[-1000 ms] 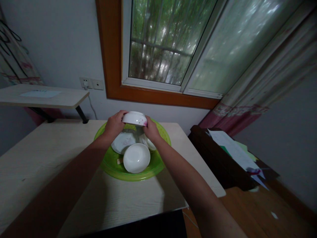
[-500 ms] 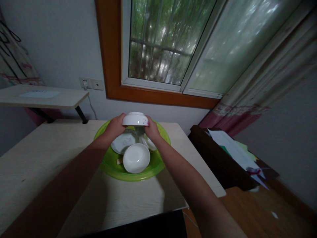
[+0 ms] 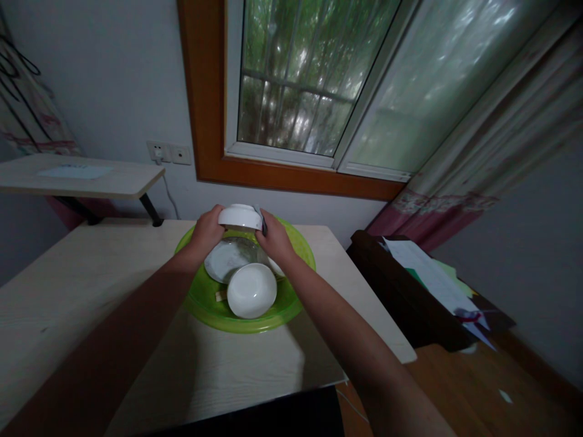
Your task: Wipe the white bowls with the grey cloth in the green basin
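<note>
An upturned white bowl (image 3: pixel 240 216) is held over the far part of a green basin (image 3: pixel 200 309). My left hand (image 3: pixel 208 230) closes on the bowl's left side. On the right side, my right hand (image 3: pixel 275 238) grips the bowl with a thin grey, dark-edged piece (image 3: pixel 263 222), perhaps a cloth, between fingers and bowl. Lower in the basin a second white bowl (image 3: pixel 252 291) faces up. Behind it rests a white plate (image 3: pixel 229 260). Another white dish (image 3: pixel 276 267) is partly hidden by my right hand.
The basin stands on a pale wooden table (image 3: pixel 136 261) by the window wall. A raised shelf (image 3: pixel 113 182) is at the left. To the right, a dark brown piece of furniture (image 3: pixel 387 285) carries papers (image 3: pixel 423 267).
Both hands and the upturned bowl have shifted slightly left. The grey piece now shows at the bowl's right side by my right hand; earlier something greyish hung beneath the bowl.
</note>
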The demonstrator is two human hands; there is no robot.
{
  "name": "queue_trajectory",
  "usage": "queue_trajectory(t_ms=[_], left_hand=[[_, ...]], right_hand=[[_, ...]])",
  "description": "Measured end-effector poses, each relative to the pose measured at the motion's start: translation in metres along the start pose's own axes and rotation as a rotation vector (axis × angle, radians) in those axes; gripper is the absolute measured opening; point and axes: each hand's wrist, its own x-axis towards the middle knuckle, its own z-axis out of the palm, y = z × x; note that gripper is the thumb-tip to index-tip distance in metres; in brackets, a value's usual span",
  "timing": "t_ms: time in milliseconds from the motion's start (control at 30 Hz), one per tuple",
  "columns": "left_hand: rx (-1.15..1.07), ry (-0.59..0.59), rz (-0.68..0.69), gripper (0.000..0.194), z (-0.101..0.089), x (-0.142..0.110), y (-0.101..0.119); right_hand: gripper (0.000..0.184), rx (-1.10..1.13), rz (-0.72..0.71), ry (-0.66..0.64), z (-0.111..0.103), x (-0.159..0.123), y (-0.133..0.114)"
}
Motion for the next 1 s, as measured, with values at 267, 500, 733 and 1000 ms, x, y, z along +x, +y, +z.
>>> queue_trajectory(t_ms=[267, 500, 733, 1000], left_hand=[[0.107, -0.003, -0.067, 0.028, -0.003, 0.002, -0.001], [0.102, 0.036, -0.067, 0.031, -0.004, 0.003, -0.006], [-0.024, 0.11, 0.04, 0.036, -0.006, 0.0, -0.002], [0.016, 0.081, 0.079, 0.037, -0.005, -0.001, 0.0]], right_hand=[[0.072, -0.066, -0.355, -0.097, -0.004, -0.004, -0.027], [0.069, -0.019, -0.217, -0.053, -0.002, -0.002, -0.018], [0.051, 0.012, -0.003, -0.09, 0.0, 0.001, 0.0], [0.05, -0.033, 0.035, -0.068, -0.006, 0.001, -0.004]])
